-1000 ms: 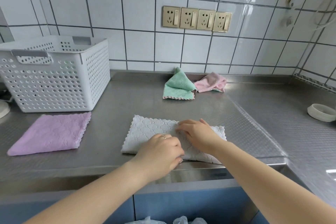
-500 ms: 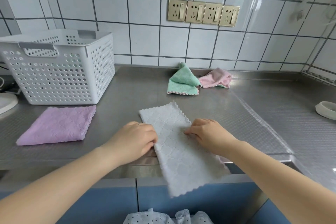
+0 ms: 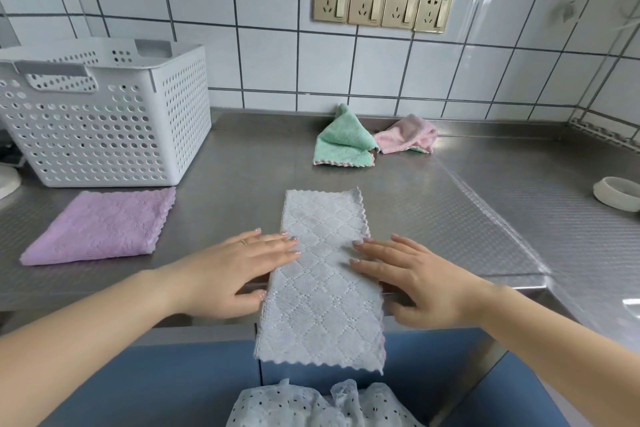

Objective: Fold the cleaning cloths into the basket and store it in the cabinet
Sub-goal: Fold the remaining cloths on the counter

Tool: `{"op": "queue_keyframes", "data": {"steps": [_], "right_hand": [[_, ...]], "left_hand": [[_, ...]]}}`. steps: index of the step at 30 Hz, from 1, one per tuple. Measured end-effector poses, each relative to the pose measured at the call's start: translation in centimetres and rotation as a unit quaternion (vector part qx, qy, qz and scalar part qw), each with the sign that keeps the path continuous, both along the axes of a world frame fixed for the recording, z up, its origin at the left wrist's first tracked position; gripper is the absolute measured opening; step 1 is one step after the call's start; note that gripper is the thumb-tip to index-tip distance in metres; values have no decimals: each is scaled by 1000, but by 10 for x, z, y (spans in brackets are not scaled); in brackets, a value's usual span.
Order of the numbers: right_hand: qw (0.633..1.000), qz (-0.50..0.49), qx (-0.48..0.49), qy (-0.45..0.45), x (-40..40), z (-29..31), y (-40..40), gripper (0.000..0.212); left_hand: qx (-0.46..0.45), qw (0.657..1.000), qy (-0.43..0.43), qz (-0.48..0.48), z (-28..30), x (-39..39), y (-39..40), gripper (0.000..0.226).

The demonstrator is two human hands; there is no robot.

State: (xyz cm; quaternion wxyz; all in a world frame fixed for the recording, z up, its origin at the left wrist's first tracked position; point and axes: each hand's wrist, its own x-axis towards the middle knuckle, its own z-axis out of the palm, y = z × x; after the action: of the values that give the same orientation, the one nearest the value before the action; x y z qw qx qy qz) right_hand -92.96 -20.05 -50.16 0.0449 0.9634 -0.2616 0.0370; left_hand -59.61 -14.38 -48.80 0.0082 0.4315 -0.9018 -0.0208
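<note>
**Two flat hands on a cloth that overhangs the counter edge**

Two hands lie spread on the grey-white cloth (image 3: pixel 323 274) — the left hand (image 3: pixel 239 274) with straight fingers over its left hem, the right hand (image 3: pixel 412 279) with straight fingers over its right hem; neither pinches anything. The cloth is folded into a long strip that runs away from the person. Its far scalloped edge sits on the steel counter (image 3: pixel 263 156), and its near end hangs past the counter's front lip, in front of the blue cabinet front (image 3: pixel 166 381).

Left of the hands, a folded purple cloth (image 3: pixel 100 225) lies flat, just in front of the white perforated basket (image 3: pixel 110 114), which stands upright by the tiled wall. At the back, a green cloth (image 3: pixel 344 142) and a pink cloth (image 3: pixel 407 135) lie crumpled, touching each other, against the wall. Bare steel separates the strip from both — open room on either side and beyond its far edge. A white ring-shaped dish (image 3: pixel 618 192) sits well off to the right.
</note>
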Motion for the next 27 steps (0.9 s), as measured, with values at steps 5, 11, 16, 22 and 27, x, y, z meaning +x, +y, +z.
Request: {"op": "queue_keyframes", "data": {"steps": [5,11,16,22,27], "right_hand": [[997,37,-66,4,11,-13,1,70],[993,12,18,-120,20,-6,7,43],[923,-157,207,-283,31,6,9,27],[858,-257,178,-407,52,15,-6,38],[828,-333,206,-401,72,25,-40,43]], "left_hand": [[-30,998,-44,-34,-4,-7,0,70],[1,1000,-24,-21,-11,-7,3,75],[43,983,172,49,-14,-10,-6,60],[36,888,423,177,-1,-33,-19,22],[77,802,536,252,4,-47,-47,59]]}}
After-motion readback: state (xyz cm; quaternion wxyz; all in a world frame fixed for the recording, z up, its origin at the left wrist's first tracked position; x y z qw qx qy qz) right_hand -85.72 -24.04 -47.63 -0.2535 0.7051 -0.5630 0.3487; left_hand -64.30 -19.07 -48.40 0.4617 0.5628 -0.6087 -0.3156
